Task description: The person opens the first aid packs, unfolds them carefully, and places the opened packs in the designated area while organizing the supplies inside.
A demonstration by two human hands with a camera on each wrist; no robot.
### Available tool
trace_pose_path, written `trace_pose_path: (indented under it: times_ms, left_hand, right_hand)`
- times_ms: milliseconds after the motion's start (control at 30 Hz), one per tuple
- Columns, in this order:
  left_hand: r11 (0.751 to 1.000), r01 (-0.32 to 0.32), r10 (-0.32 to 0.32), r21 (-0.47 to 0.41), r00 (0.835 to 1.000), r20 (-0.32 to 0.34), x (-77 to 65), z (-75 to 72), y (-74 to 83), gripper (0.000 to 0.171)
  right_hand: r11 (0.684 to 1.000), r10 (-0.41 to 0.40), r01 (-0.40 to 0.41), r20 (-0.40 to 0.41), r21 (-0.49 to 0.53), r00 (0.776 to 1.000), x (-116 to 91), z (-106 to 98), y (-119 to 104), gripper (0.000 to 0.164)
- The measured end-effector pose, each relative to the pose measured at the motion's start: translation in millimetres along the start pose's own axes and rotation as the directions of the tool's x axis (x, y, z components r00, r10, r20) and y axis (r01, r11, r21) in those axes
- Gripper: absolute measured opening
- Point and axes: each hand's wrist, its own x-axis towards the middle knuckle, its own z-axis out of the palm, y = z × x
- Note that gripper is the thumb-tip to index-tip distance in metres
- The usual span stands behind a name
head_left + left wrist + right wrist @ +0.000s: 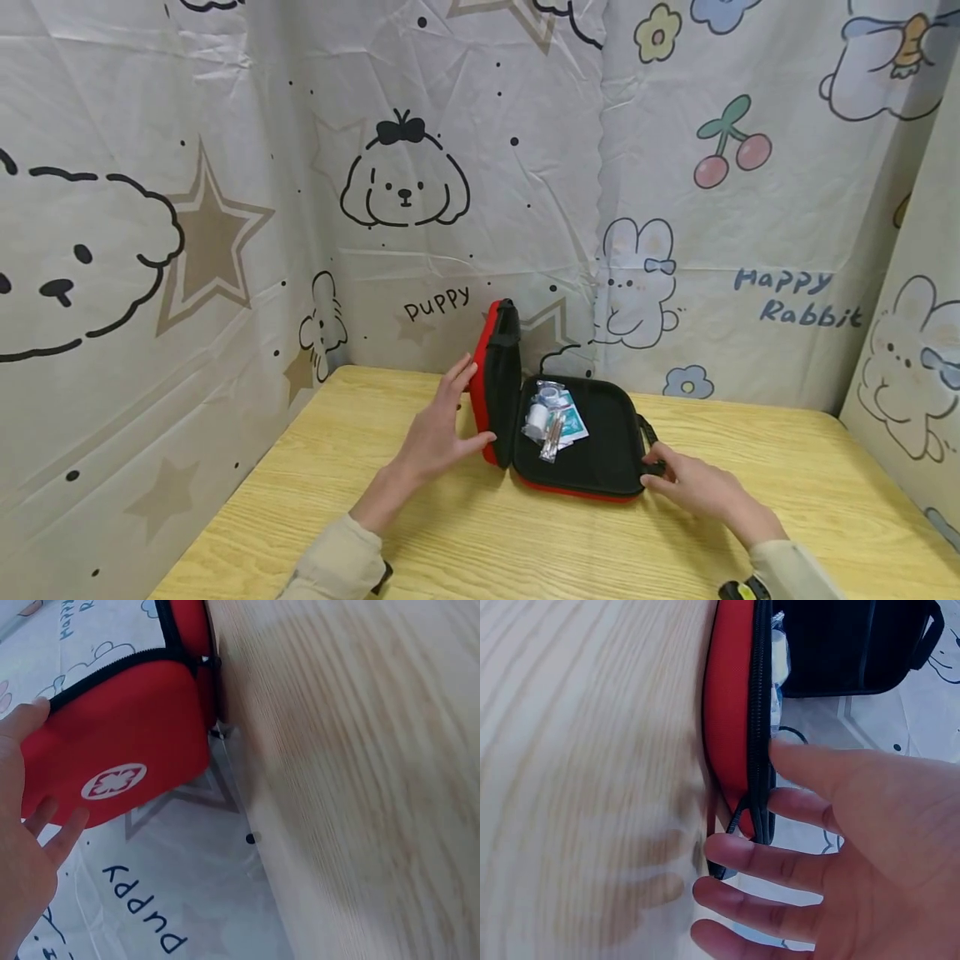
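Note:
A red and black first-aid case [611,437] stands open on the table, its base flat and its lid [504,392] upright on the left. In the base lie small packaged supplies [553,423]: a white roll in clear wrap, flat packets and a slim sachet. My left hand [438,429] rests on the lid with spread fingers; in the left wrist view its thumb [30,716] touches the zippered edge. The right hand [693,482] holds the base's right rim near the black strap. In the right wrist view its thumb [802,761] meets the zipper rim; the other fingers extend.
The case stands on a light wooden table [450,533]. Behind it and at both sides hang pale curtains [525,208] printed with puppies, rabbits and stars. The back curtain comes down close behind the case.

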Motion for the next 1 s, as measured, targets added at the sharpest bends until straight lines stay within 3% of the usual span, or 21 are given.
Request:
trace_pose_path:
  times_ms: [200, 433, 533, 733, 1000]
  left_hand:
    - [0.999, 0.039, -0.039, -0.005, 0.999, -0.032, -4.6, -9.4, -6.5, 0.089]
    - [0.982, 0.175, -0.176, 0.069, 0.984, 0.011, -14.0, -21.5, -20.0, 0.084]
    - [0.967, 0.243, -0.247, 0.077, 0.967, 0.059, -19.4, -23.3, -27.1, 0.085]
    - [0.925, 0.370, -0.378, 0.084, 0.918, 0.120, -29.9, -24.2, -37.3, 0.083]
    - [0.890, 0.437, -0.454, 0.127, 0.873, 0.177, -41.4, -27.9, -46.0, 0.075]
  right_hand:
    - [0.999, 0.047, -0.047, -0.011, 0.015, 0.999, -2, -1, 8, 0.041]
    - [0.989, -0.054, 0.056, -0.020, 0.139, 0.998, -3, -5, 24, 0.048]
    - [0.977, -0.109, 0.112, -0.025, 0.181, 0.994, -4, -6, 30, 0.058]
    - [0.975, -0.116, 0.122, -0.043, 0.184, 0.992, -7, -8, 33, 0.063]
    - [0.973, -0.125, 0.131, -0.044, 0.188, 0.991, -10, -9, 35, 0.062]
